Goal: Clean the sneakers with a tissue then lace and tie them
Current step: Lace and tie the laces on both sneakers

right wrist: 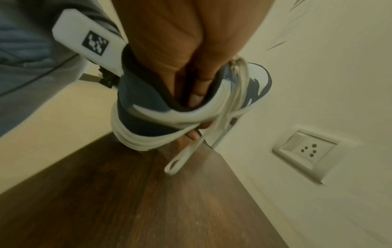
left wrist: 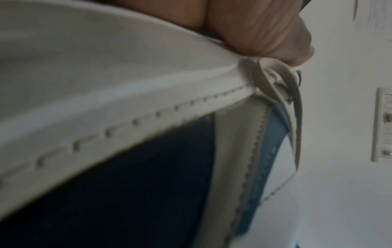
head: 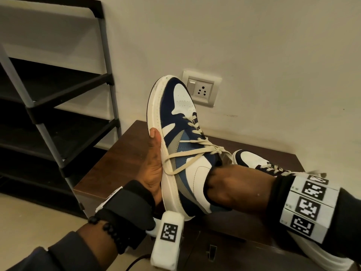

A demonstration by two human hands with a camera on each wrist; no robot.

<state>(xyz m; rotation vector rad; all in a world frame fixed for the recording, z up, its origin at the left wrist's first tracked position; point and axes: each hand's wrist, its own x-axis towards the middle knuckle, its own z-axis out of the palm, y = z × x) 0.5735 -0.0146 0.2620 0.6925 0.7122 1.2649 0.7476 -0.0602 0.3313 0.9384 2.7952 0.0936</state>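
The sneaker (head: 181, 145) is held up in the air above the wooden table (head: 117, 153), toe pointing up toward the wall socket (head: 201, 89), sole turned to the left. The left hand (head: 154, 167) grips it along the sole, palm flat against the underside and thumb curled over the cream edge, where it also traps a run of the lace (head: 187, 153); the left wrist view shows that thumb pressing the lace onto the stitched rim. The right hand (head: 234, 184) is pushed into the collar, its fingers curled inside the opening and holding the shoe from within, as the right wrist view shows. The lace is threaded through the eyelets and knotted near the top, with 1 loop hanging loose below the heel. A 2nd sneaker (head: 252, 159) sits laced on the table behind the right wrist. No tissue is visible. The shoe looks light enough for 1 hand, with a stiff rubber sole that gives a firm, non-slip hold, while the padded collar and upper are soft and will give under pressure. The flat lace is limp and likely to slide, so it is best pinched close to the knot; the sole edge and heel seem the surest places to hold while tightening.
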